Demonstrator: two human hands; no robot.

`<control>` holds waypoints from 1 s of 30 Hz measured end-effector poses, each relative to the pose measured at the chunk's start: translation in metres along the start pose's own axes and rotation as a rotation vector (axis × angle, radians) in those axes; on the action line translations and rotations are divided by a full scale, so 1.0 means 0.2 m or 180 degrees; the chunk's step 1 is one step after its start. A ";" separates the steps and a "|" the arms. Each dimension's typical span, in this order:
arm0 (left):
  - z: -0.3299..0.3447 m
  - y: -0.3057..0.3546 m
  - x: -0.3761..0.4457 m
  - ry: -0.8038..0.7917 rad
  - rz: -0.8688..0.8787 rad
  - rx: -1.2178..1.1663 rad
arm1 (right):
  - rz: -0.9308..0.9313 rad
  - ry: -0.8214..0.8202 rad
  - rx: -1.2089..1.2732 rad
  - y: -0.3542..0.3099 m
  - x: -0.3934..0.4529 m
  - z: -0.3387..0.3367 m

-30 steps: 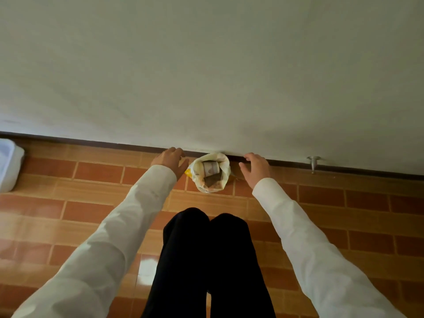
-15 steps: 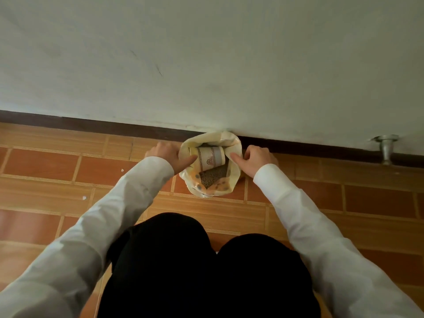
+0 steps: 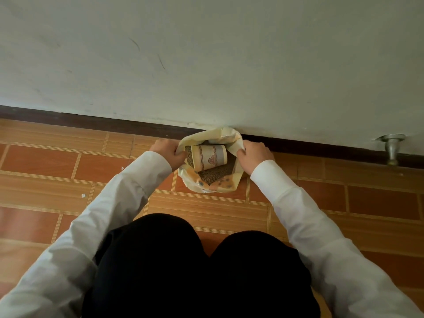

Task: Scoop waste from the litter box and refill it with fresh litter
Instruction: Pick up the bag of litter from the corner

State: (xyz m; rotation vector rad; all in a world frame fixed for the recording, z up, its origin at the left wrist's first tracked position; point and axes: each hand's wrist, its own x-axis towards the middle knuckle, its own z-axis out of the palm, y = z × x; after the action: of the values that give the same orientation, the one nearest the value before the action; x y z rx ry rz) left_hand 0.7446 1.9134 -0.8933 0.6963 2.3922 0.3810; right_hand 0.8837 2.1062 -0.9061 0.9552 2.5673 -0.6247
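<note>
A pale yellow litter bag (image 3: 212,137) stands open on the tiled floor against the white wall. Inside it lies brown granular litter (image 3: 214,174) with a patterned paper cup (image 3: 209,157) resting on its side on top. My left hand (image 3: 168,152) grips the bag's left rim. The right rim is pinched by my right hand (image 3: 254,153). Both hands hold the mouth spread apart. No litter box shows in the view.
A metal door stop (image 3: 391,146) sticks out of the dark baseboard (image 3: 91,121) at the right. My knees in black trousers (image 3: 197,260) fill the lower middle. Small white crumbs (image 3: 83,195) lie on the orange tiles at the left.
I have crouched lower and closer to the bag. Both hands went from beside the bag to gripping its rim, and the mouth is now spread wider.
</note>
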 end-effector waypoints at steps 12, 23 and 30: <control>-0.57 0.19 -0.60 0.0222 -0.0341 -0.0340 | -0.0282 -0.0067 -0.0065 -0.28 -0.54 -0.56; -1.62 0.64 -1.62 0.0473 -0.0819 -0.0585 | -0.0471 -0.0160 -0.0154 -0.83 -1.35 -1.67; -2.22 0.81 -2.26 0.0644 -0.1448 -0.1021 | -0.0917 -0.0163 -0.0296 -1.27 -1.81 -2.28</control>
State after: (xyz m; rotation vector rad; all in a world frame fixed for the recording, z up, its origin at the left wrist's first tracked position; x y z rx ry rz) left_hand 0.8326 1.7468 -0.2667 -0.0366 2.5014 0.6399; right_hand 0.9034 1.9726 -0.2849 0.5367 2.6836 -0.5888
